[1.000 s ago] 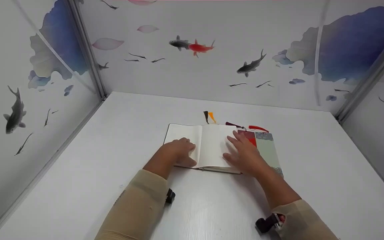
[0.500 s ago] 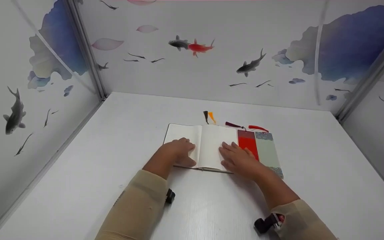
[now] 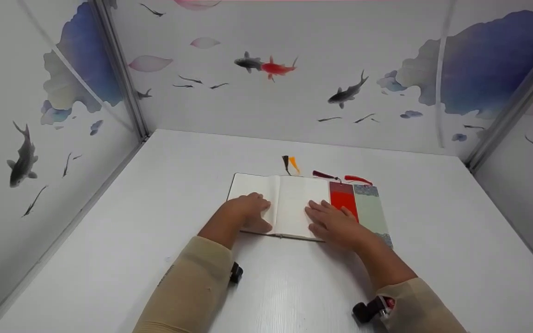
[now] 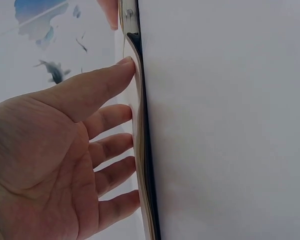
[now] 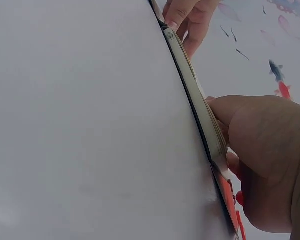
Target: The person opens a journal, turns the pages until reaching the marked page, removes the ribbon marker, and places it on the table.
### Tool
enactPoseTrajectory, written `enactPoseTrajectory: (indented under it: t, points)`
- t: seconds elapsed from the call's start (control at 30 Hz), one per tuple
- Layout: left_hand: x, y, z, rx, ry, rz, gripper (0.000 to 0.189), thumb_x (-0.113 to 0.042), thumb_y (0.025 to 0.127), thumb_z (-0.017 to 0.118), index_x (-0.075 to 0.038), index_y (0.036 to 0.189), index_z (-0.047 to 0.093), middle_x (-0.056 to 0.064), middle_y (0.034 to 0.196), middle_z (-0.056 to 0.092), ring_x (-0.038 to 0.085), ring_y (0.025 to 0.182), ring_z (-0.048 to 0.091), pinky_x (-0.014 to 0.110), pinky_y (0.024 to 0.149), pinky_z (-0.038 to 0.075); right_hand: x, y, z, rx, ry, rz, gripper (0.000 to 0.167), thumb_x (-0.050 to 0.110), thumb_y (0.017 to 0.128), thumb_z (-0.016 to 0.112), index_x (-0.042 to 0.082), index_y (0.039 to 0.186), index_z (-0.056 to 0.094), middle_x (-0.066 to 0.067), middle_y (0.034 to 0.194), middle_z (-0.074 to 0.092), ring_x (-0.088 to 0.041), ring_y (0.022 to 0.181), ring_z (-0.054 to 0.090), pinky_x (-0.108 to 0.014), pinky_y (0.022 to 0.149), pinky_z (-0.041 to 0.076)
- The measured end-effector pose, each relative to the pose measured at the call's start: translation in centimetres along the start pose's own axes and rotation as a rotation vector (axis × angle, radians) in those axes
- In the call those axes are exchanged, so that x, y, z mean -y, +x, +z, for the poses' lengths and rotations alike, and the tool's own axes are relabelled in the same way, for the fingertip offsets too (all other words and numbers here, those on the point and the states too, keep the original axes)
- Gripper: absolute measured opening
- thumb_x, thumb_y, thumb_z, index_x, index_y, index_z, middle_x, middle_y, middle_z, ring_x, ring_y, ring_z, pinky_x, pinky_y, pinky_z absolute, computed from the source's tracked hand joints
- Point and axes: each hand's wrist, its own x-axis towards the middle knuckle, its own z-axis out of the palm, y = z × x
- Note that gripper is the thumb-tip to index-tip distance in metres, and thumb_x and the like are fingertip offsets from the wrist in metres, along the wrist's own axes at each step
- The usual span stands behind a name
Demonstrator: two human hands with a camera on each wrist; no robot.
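Observation:
An open notebook [image 3: 294, 194] with blank white pages lies on the white table [image 3: 266, 291]. My left hand [image 3: 250, 212] rests on its left page; in the left wrist view, the thumb and fingers [image 4: 112, 172] touch the paper by their tips. On the outer part of the right page lies my right hand [image 3: 333, 224], fingers spread. Seen from the right wrist, its thumb touches the page near the thick page block [image 5: 202, 107]. Right of the pages lie a red bookmark [image 3: 342, 196], partly hidden by that hand, and a pale green one [image 3: 371, 208] with patterned ends.
Beyond the notebook's top edge lie a black tassel [image 3: 286, 163], a yellow tassel [image 3: 294, 163], a dark purple tassel [image 3: 324, 175] and a red tassel [image 3: 358, 178]. White panels [image 3: 266, 111] with painted fish enclose the table at the back and sides.
My right hand has come down and slightly left from the upper right page, uncovering more of the red bookmark. The right page lies flatter now. My left hand has stayed in place.

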Motion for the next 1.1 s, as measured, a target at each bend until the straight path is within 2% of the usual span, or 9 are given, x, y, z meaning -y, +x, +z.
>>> enactPoseTrajectory:
  t: [0.23, 0.4, 0.5, 0.63, 0.83, 0.9, 0.97, 1.03, 1.1]
  points:
    - [-0.1, 0.3, 0.1, 0.017, -0.015, -0.011, 0.077, -0.048, 0.099, 0.072, -0.029, 0.167, 0.041, -0.002, 0.179, 0.028, 0.028, 0.167, 0.027, 0.053, 0.134, 0.029, -0.5, -0.3, -0.1, 0.011, 0.027, 0.019, 0.074, 0.05, 0.103, 0.066, 0.036, 0.168, 0.035, 0.005, 0.179, 0.028, -0.032, 0.169, 0.017, -0.07, 0.134, 0.006]
    - [-0.2, 0.5, 0.2, 0.006, -0.001, 0.026, 0.074, -0.051, 0.102, 0.065, -0.022, 0.167, 0.041, 0.004, 0.178, 0.031, 0.029, 0.166, 0.029, 0.051, 0.134, 0.029, -0.6, -1.0, -0.9, 0.031, 0.019, 0.05, 0.08, 0.051, 0.097, 0.075, 0.035, 0.167, 0.039, 0.004, 0.177, 0.034, -0.031, 0.168, 0.023, -0.067, 0.135, 0.01]
    - [-0.3, 0.5, 0.2, -0.006, 0.016, 0.047, 0.073, -0.053, 0.104, 0.061, -0.019, 0.166, 0.043, 0.006, 0.176, 0.033, 0.029, 0.165, 0.031, 0.05, 0.133, 0.031, -0.5, -1.4, -1.4, 0.04, 0.022, 0.07, 0.085, 0.051, 0.092, 0.081, 0.036, 0.165, 0.042, 0.005, 0.175, 0.038, -0.031, 0.166, 0.029, -0.065, 0.131, 0.028]
    - [-0.5, 0.6, 0.2, -0.014, 0.011, 0.04, 0.072, -0.056, 0.104, 0.059, -0.016, 0.163, 0.047, 0.007, 0.174, 0.038, 0.028, 0.161, 0.037, 0.049, 0.132, 0.034, -0.4, -1.7, -2.0, 0.045, 0.031, 0.088, 0.086, 0.051, 0.089, 0.084, 0.038, 0.164, 0.044, 0.005, 0.173, 0.042, -0.032, 0.162, 0.035, -0.059, 0.116, 0.052]
    - [-0.8, 0.7, 0.5, -0.035, 0.007, 0.011, 0.074, -0.061, 0.104, 0.057, -0.015, 0.161, 0.05, 0.008, 0.174, 0.039, 0.028, 0.159, 0.042, 0.047, 0.131, 0.036, -0.5, -2.0, -2.5, 0.046, 0.059, 0.052, 0.061, 0.046, 0.096, 0.078, 0.036, 0.154, 0.06, 0.007, 0.165, 0.053, -0.03, 0.158, 0.044, -0.05, 0.11, 0.059]
    - [-1.0, 0.6, 0.6, -0.046, 0.0, -0.002, 0.076, -0.064, 0.103, 0.056, -0.015, 0.16, 0.051, 0.008, 0.174, 0.039, 0.029, 0.16, 0.041, 0.047, 0.131, 0.036, -0.5, -2.0, -2.5, 0.018, 0.103, 0.067, 0.05, 0.042, 0.098, 0.077, 0.035, 0.146, 0.068, 0.008, 0.155, 0.064, -0.028, 0.146, 0.057, -0.044, 0.102, 0.062]
    - [-1.1, 0.5, 0.7, -0.053, -0.013, -0.016, 0.079, -0.068, 0.101, 0.055, -0.015, 0.16, 0.052, 0.008, 0.174, 0.039, 0.031, 0.16, 0.04, 0.049, 0.131, 0.035, -0.4, -2.0, -2.6, -0.019, 0.145, 0.093, 0.039, 0.039, 0.099, 0.077, 0.032, 0.137, 0.075, 0.007, 0.135, 0.076, -0.025, 0.126, 0.068, -0.038, 0.091, 0.065]
    - [-1.2, 0.4, 0.7, -0.057, -0.024, -0.023, 0.084, -0.074, 0.098, 0.055, -0.016, 0.159, 0.053, 0.008, 0.174, 0.04, 0.033, 0.16, 0.04, 0.052, 0.131, 0.036, -0.2, -1.9, -2.7, -0.057, 0.162, 0.12, 0.032, 0.037, 0.099, 0.077, 0.03, 0.13, 0.079, 0.008, 0.114, 0.081, -0.021, 0.106, 0.07, -0.033, 0.083, 0.063]
    - [-1.3, 0.3, 0.8, -0.062, -0.029, -0.024, 0.092, -0.081, 0.094, 0.055, -0.016, 0.159, 0.054, 0.008, 0.173, 0.041, 0.034, 0.16, 0.041, 0.053, 0.13, 0.037, 0.0, -1.8, -2.8, -0.088, 0.148, 0.135, 0.028, 0.036, 0.1, 0.077, 0.028, 0.126, 0.081, 0.009, 0.102, 0.081, -0.018, 0.096, 0.068, -0.032, 0.08, 0.062]
